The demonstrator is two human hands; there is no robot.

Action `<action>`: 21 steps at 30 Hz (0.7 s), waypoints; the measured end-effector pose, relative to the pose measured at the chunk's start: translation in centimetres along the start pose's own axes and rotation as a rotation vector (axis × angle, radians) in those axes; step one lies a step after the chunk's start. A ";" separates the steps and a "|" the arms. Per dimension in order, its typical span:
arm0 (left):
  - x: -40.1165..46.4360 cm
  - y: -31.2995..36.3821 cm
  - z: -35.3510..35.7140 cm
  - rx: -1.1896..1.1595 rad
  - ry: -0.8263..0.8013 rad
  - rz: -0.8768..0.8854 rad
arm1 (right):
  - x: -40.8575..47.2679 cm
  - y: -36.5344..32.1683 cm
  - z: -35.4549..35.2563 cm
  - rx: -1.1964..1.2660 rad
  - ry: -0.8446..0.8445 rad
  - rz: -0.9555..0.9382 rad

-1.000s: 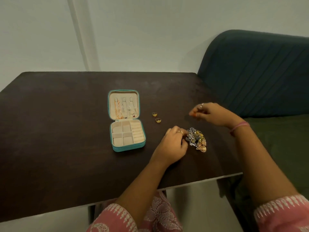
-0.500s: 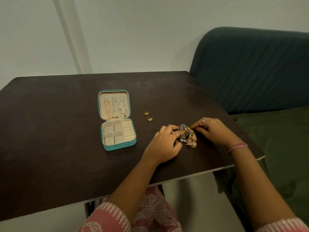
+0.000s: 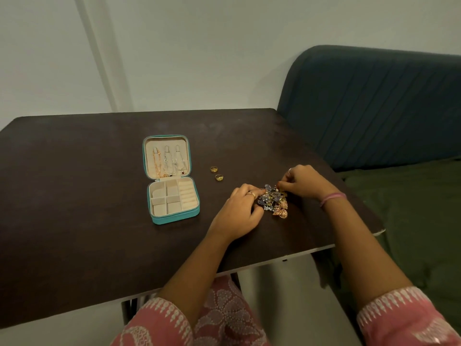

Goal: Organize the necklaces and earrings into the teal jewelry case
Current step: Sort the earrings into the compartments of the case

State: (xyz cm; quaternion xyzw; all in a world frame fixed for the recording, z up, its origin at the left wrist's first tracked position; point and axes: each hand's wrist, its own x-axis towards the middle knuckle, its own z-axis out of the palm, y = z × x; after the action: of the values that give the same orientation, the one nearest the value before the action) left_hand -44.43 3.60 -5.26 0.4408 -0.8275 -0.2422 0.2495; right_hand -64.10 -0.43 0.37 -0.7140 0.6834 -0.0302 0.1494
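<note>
Both hands have closed in on the earring pile since a second ago, when the right hand hovered well off to the right. Right hand (image 3: 305,182) now sits at the pile's far right edge, fingers curled, fingertips pinching at a piece on top of the earring pile (image 3: 274,199); which piece, too small to tell. Left hand (image 3: 239,211) rests on the table at the pile's left edge, fingers bent with tips touching the earrings; whether it actually grips one, cannot tell. A ring shows on a left finger, another on the right hand, and a pink band (image 3: 333,197) on the right wrist.

Pile is a tangle of silver, blue-grey and gold/rose pieces, lying on the dark brown table (image 3: 74,196) near its right front edge.

Teal jewelry case (image 3: 172,178) lies open flat, well left of the pile. Its lid holds three necklaces (image 3: 167,162) hanging side by side, one gold and two silver. Beige base compartments look bare. Two gold rings (image 3: 216,173) lie on the table between case and pile, nearer the case, close to each other.

Pink patterned sleeves at bottom. Dark teal sofa back (image 3: 374,103) and green cushion right of the table, pale wall behind.
</note>
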 end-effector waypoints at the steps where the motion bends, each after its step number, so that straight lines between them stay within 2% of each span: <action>1: 0.0 0.0 0.0 -0.003 0.001 -0.003 | 0.0 0.0 -0.2 -0.005 -0.017 -0.002; 8: 0.0 -0.1 0.1 -0.016 0.020 -0.003 | -1.0 1.3 -0.5 0.119 0.034 0.010; 14: 0.1 -0.1 0.1 -0.013 0.017 -0.002 | -0.6 1.2 -0.3 -0.021 0.011 -0.028; 21: 0.1 -0.1 0.0 -0.015 0.013 -0.001 | -0.3 1.2 -1.1 -0.006 -0.031 -0.013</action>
State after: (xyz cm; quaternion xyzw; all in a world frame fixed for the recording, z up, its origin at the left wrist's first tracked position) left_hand -44.40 3.50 -5.38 0.4409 -0.8237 -0.2459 0.2582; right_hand -65.55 -0.40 1.17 -0.7194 0.6762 -0.0178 0.1578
